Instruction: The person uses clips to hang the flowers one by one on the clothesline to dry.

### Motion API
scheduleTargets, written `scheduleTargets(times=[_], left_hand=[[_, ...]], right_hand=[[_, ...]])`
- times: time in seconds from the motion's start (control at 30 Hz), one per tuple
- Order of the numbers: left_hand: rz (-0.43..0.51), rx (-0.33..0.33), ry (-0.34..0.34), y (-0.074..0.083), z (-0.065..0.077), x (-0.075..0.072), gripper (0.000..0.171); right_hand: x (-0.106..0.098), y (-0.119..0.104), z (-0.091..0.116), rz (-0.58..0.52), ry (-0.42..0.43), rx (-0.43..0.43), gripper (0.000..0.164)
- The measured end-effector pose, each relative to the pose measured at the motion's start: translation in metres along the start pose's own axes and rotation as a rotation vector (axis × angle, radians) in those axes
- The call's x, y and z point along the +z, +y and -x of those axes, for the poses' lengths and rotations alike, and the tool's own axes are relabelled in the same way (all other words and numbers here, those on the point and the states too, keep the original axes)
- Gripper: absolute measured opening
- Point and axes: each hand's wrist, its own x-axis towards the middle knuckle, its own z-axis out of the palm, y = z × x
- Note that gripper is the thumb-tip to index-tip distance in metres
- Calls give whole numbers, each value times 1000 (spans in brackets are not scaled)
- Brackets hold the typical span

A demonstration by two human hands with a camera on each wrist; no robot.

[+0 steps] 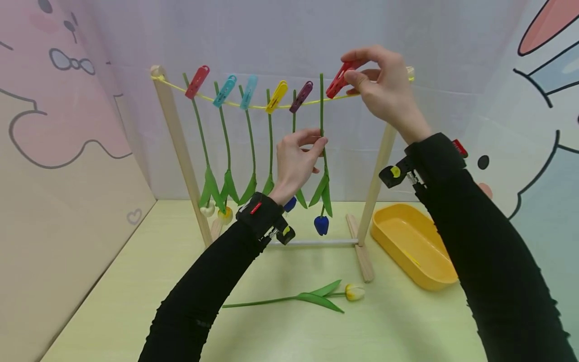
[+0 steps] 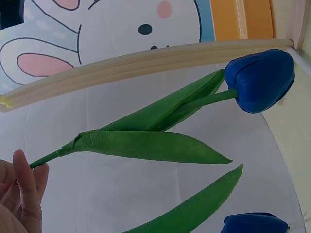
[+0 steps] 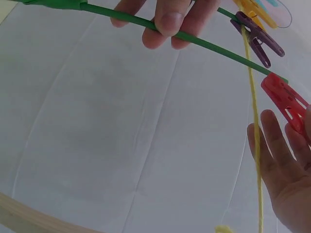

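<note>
My left hand (image 1: pixel 296 158) pinches the green stem of a blue tulip (image 1: pixel 321 224), which hangs bloom down with its stem top crossing the yellow string (image 1: pixel 309 102). In the left wrist view the blue bloom (image 2: pixel 260 81) and its leaves show clearly. My right hand (image 1: pixel 384 85) pinches a red clothespin (image 1: pixel 338 80) just right of the stem top, beside the string. In the right wrist view the red clothespin (image 3: pixel 286 99) has its tip right at the stem's end. The purple clothespin (image 1: pixel 301 97) on the string is the nearest one to the left.
Further left along the string, yellow (image 1: pixel 277 96), blue and red clothespins hold several tulips upside down. A wooden frame (image 1: pixel 178 146) carries the string. On the table lies a white-yellow tulip (image 1: pixel 355 292). A yellow basin (image 1: pixel 384 239) stands at the right.
</note>
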Motion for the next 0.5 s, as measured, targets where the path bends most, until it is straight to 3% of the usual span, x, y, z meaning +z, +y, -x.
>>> scheduleTargets(times=[0.3, 0.5], left_hand=[[-12, -6, -2, 1, 0, 0, 30], [-19, -9, -3, 1, -1, 1, 28]], right_hand=[[0, 0, -5, -105, 58, 74, 21], [-2, 0, -7, -62, 28, 85, 23]])
